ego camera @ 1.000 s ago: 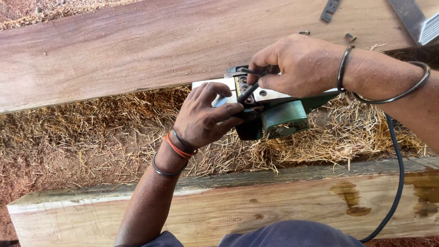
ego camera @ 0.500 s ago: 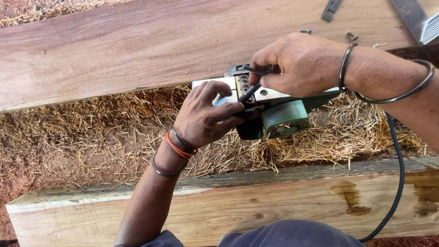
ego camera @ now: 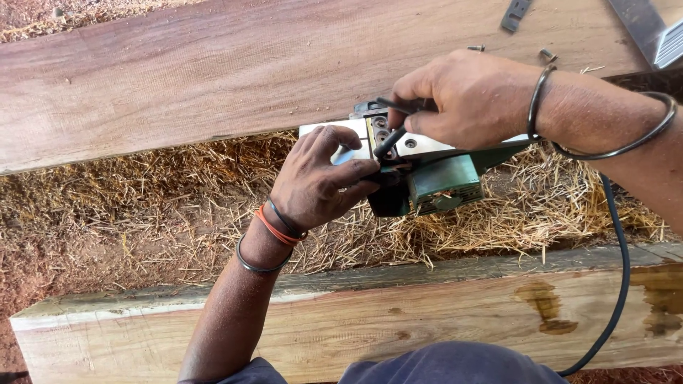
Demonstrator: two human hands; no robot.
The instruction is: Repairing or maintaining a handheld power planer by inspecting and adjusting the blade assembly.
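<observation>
Planer (ego camera: 434, 178), electric, green, upturned between two timber beams: my left hand (ego camera: 320, 181) clamped on its metal sole, my right hand (ego camera: 462, 96) closed around a black hex key (ego camera: 390, 139) at the blade drum.

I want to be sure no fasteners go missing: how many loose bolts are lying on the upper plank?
2 show: one bolt above the right hand, another bolt further right, near the flat metal piece. The hands may hide others.

Reddish plank (ego camera: 213, 71), pale beam (ego camera: 398, 320), straw-like shavings (ego camera: 142, 192), loose screws (ego camera: 546, 54), metal bracket (ego camera: 515, 14).
</observation>
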